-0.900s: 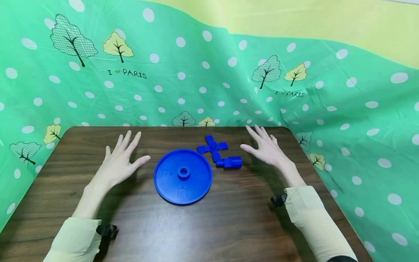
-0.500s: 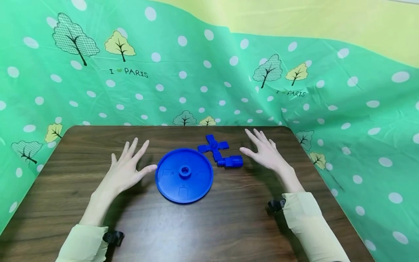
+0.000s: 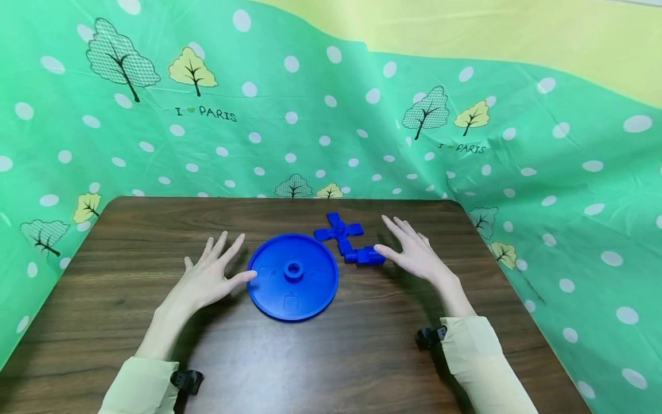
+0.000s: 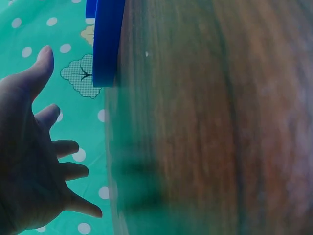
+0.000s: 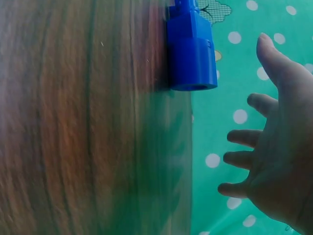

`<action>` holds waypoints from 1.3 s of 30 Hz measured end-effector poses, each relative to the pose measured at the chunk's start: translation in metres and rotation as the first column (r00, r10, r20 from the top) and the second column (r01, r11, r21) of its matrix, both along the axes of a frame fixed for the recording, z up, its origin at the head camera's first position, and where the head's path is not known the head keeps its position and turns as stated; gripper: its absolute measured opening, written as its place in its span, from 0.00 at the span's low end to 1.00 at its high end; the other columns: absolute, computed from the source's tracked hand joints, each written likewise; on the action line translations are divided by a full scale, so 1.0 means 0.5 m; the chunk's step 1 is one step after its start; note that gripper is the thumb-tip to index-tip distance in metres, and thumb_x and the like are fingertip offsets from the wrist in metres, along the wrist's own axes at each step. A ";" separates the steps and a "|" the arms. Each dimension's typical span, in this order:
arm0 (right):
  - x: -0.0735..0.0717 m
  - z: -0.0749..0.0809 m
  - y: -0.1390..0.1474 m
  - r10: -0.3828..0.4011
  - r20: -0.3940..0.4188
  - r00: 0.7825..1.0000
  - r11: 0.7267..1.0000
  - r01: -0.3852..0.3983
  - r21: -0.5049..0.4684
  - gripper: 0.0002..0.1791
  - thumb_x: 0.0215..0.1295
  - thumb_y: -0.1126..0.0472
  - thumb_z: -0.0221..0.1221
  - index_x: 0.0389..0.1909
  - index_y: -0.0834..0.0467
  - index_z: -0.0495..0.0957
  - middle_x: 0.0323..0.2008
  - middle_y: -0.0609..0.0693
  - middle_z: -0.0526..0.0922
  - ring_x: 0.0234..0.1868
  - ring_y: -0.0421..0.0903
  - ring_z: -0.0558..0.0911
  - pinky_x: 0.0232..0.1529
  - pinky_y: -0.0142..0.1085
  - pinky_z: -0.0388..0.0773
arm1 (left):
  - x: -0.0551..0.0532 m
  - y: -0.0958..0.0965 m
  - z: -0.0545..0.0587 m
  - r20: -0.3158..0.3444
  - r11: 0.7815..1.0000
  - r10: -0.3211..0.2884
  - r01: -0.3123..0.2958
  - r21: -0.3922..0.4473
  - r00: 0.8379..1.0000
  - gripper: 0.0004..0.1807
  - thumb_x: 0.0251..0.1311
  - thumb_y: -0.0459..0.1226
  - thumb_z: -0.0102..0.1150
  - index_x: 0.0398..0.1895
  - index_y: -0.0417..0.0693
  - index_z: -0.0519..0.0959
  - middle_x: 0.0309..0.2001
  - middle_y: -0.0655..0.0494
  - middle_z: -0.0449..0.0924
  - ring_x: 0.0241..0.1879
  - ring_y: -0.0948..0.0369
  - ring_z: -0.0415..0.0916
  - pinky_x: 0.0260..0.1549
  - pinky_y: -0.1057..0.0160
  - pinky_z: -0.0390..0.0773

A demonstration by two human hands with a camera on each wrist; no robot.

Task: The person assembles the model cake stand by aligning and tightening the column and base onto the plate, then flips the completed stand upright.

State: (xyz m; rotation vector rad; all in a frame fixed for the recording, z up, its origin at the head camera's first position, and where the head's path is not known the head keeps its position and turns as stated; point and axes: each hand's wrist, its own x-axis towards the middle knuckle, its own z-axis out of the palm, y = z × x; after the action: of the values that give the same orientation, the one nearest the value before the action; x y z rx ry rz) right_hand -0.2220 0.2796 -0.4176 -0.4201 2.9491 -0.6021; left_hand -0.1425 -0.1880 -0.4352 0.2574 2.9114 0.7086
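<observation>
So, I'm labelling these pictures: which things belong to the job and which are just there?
Likely the job, between left hand and right hand:
round blue disc
blue four-armed cross
blue cylinder-ended connector

Just there:
brown wood-grain table
green white-dotted cloth
black wrist devices

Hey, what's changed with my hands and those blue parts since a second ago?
Your left hand moved rightward and nearer you, its thumb now overlapping the edge of the round blue disc in the head view. Your right hand came nearer you and slightly left, its thumb now overlapping the blue cylinder piece. Nothing was gripped or released; the disc, cylinder piece and blue cross stayed put.
</observation>
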 end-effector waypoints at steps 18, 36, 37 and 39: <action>0.033 -0.023 -0.028 0.034 0.062 0.998 0.998 -0.031 -0.061 0.49 0.68 0.30 0.57 0.83 0.43 0.49 0.82 0.57 0.56 0.82 0.63 0.56 0.73 0.76 0.49 | 0.009 0.020 0.000 0.111 0.999 -0.027 0.029 -0.016 0.993 0.53 0.60 0.69 0.59 0.84 0.63 0.50 0.82 0.31 0.43 0.78 0.24 0.37 0.55 0.08 0.38; 0.043 -0.046 -0.038 0.038 0.082 0.996 0.996 -0.031 -0.078 0.44 0.71 0.44 0.63 0.82 0.47 0.55 0.80 0.57 0.62 0.80 0.63 0.61 0.73 0.74 0.52 | 0.015 0.029 -0.002 0.102 0.997 -0.040 0.047 -0.062 0.994 0.52 0.59 0.69 0.60 0.82 0.63 0.55 0.82 0.31 0.46 0.78 0.24 0.39 0.54 0.07 0.41; 0.043 -0.046 -0.038 0.037 0.077 0.996 0.997 -0.031 -0.076 0.43 0.71 0.44 0.63 0.81 0.48 0.56 0.79 0.57 0.63 0.80 0.63 0.62 0.73 0.73 0.53 | 0.015 0.029 -0.002 0.100 0.997 -0.043 0.049 -0.062 0.994 0.51 0.59 0.69 0.60 0.82 0.63 0.56 0.82 0.31 0.46 0.78 0.24 0.40 0.53 0.07 0.41; 0.043 -0.047 -0.038 0.042 0.057 0.997 0.997 -0.038 -0.066 0.41 0.72 0.46 0.63 0.81 0.50 0.58 0.78 0.59 0.65 0.79 0.63 0.63 0.73 0.72 0.55 | 0.015 0.029 -0.001 0.096 0.996 -0.048 0.055 -0.066 0.994 0.50 0.60 0.69 0.60 0.82 0.64 0.56 0.82 0.32 0.46 0.78 0.23 0.40 0.53 0.07 0.41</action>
State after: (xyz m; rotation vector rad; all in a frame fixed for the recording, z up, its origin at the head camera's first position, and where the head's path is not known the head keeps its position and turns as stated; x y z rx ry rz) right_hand -0.2002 0.2608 -0.4411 -0.4582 2.8651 -0.6945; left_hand -0.1349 -0.1737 -0.4358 0.2825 2.8225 0.5945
